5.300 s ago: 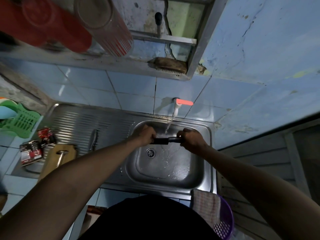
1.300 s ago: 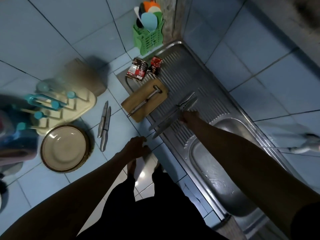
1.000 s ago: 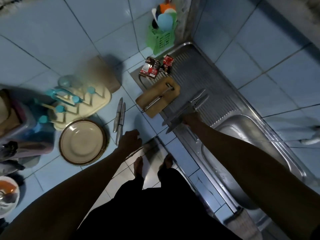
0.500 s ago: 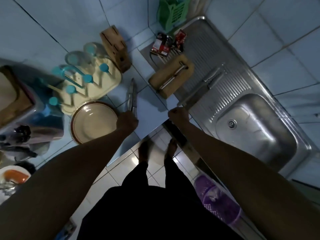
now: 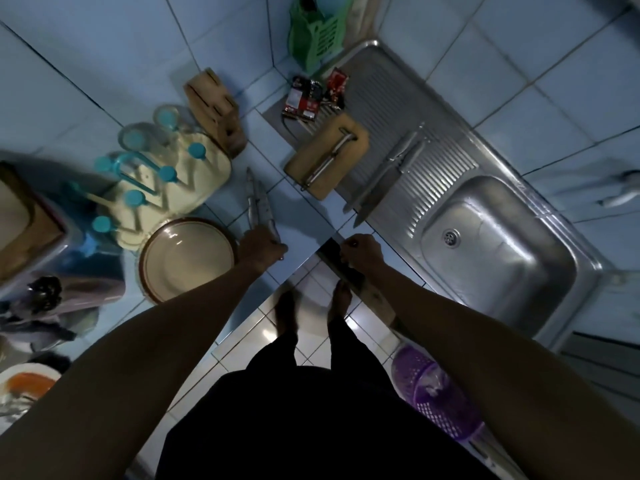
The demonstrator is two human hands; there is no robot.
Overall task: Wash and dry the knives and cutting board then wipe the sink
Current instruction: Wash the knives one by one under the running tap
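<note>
Two steel knives (image 5: 258,202) lie side by side on the blue tiled counter, and my left hand (image 5: 261,249) grips their near ends. My right hand (image 5: 360,252) hovers at the counter's front edge with fingers loosely curled and nothing in it. Two more knives (image 5: 386,178) lie on the ribbed drainboard (image 5: 440,157), blades pointing toward me. The wooden cutting board (image 5: 323,164) sits at the drainboard's left end with a steel utensil (image 5: 332,157) lying across it. To the right is the steel sink basin (image 5: 491,251).
A wooden knife block (image 5: 216,105) stands behind a cream drying rack (image 5: 166,181) with teal pegs. A round plate (image 5: 188,259) sits by my left hand. Sachets (image 5: 308,97) and a green basket (image 5: 315,32) are at the back. A purple basket (image 5: 436,400) is on the floor.
I have turned away from the tap and sink. My right hand laid a knife on the drainboard and drew back to the counter edge. My left hand reached the two knives on the counter.
</note>
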